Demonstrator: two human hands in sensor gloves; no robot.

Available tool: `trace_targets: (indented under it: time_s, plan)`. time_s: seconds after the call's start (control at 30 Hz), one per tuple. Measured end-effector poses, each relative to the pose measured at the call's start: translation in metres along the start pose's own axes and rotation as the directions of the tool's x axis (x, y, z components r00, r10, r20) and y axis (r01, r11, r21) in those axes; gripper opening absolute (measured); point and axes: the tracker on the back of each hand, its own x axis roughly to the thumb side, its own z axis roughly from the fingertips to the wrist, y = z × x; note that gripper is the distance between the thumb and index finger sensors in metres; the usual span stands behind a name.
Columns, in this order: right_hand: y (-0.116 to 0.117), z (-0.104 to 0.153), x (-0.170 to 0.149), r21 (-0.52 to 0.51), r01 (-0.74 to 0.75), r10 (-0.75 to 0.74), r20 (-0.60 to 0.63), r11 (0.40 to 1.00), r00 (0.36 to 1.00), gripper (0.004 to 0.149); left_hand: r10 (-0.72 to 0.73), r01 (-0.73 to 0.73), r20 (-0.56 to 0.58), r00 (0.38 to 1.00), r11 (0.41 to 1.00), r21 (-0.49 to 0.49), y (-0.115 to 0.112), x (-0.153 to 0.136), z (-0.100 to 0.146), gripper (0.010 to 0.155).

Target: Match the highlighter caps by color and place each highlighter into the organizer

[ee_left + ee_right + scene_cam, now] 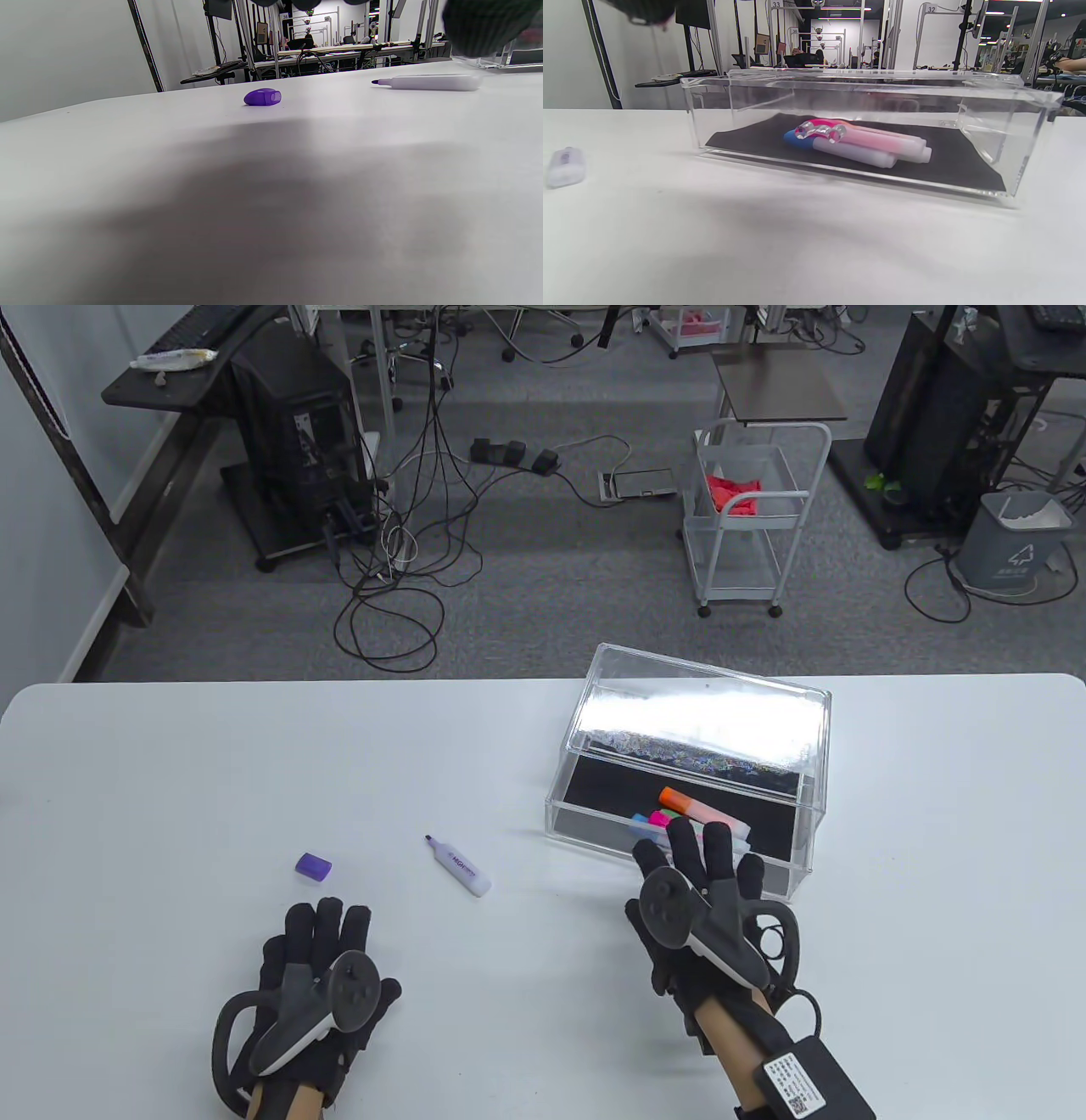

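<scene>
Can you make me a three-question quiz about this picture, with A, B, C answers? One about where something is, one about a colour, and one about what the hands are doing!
1. Where is the purple cap?
A. On the white table, left of the open highlighter
B. Inside the clear organizer
C. On the highlighter's tip

2. What colour is the tip of the highlighter lying on the table?
A. Orange
B. Purple
C. Green

3. What is the left hand holding?
A. The cap
B. A highlighter
C. Nothing

Answers:
1. A, the cap lies alone on the table, apart from the pen.
2. B, its bare tip shows purple.
3. C, its fingers lie straight, with no grip on anything; the right hand is empty too.
</scene>
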Motion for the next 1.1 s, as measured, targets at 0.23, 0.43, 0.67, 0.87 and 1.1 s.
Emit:
trace_targets:
  time_s: [0.23,0.43,0.67,0.87,1.1]
  plan:
    - [0.025,0.018,0.019,-0.009,0.021,-0.021,0.027,1.0,0.999,0.069,-0.032,0.032,0.026,0.999,0.999,-0.014,-0.002,0.006,-0.005,0.088]
    - [0.038,0.015,0.019,-0.006,0.039,-0.039,0.022,0.999,0.999,0.069,-0.064,0.066,0.049,0.997,0.998,-0.026,-0.005,0.014,-0.007,0.088]
    - [0.044,0.014,0.014,-0.004,0.016,-0.016,0.013,1.0,1.0,0.069,-0.069,0.072,0.069,0.995,0.997,-0.031,-0.007,0.018,-0.007,0.089]
    - [0.044,0.015,0.014,-0.006,0.008,-0.008,-0.002,1.0,1.0,0.069,-0.093,0.094,0.097,0.991,0.995,-0.011,0.003,0.023,-0.011,0.089]
    - [0.044,0.022,0.016,0.016,0.015,-0.015,-0.001,1.0,1.0,0.071,-0.199,0.197,0.113,0.973,0.98,0.026,0.026,0.04,-0.044,0.089]
